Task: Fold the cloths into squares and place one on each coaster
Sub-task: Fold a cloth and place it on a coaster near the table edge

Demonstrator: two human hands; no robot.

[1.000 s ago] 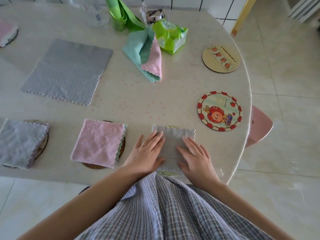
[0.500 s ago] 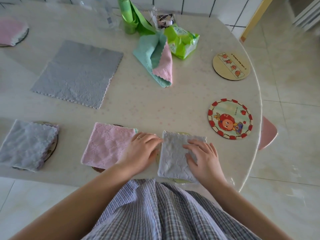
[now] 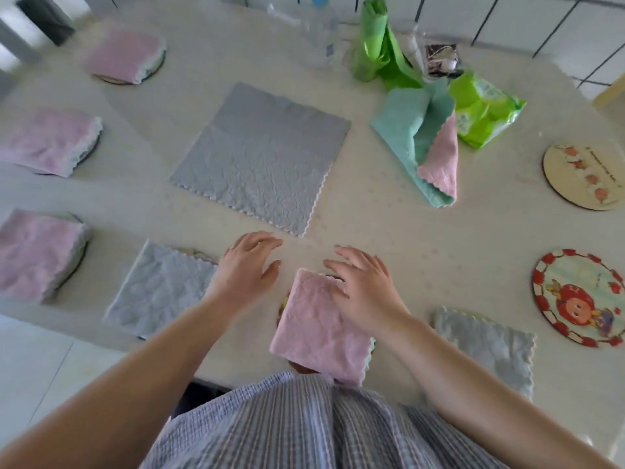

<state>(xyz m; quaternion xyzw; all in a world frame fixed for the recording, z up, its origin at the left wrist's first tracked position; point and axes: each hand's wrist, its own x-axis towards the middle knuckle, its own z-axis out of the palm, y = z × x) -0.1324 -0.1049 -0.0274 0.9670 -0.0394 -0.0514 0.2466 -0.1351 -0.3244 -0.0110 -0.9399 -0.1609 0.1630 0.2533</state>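
A flat grey cloth (image 3: 262, 157) lies unfolded mid-table. A crumpled teal and pink cloth (image 3: 426, 143) rests to its right. Near the front edge sit folded squares on coasters: a grey one (image 3: 162, 289), a pink one (image 3: 318, 326) and another grey one (image 3: 487, 343). More pink folded cloths lie at the left (image 3: 37, 252), (image 3: 50, 140), (image 3: 125, 54). Two coasters are bare: a red-rimmed cartoon one (image 3: 578, 296) and a pale fruit one (image 3: 581, 174). My left hand (image 3: 247, 269) hovers open beside the pink square. My right hand (image 3: 365, 289) is open over its far right corner.
A green bag roll (image 3: 372, 42), a green wipes pack (image 3: 483, 106), a clear bottle (image 3: 321, 32) and a small wrapper stand at the table's back. The round table edge curves away at right. Tiled floor shows below left.
The view swung left, revealing more folded cloths on coasters. Both hands left the folded grey cloth at the right and now hover forward by the pink square, fingers spread.
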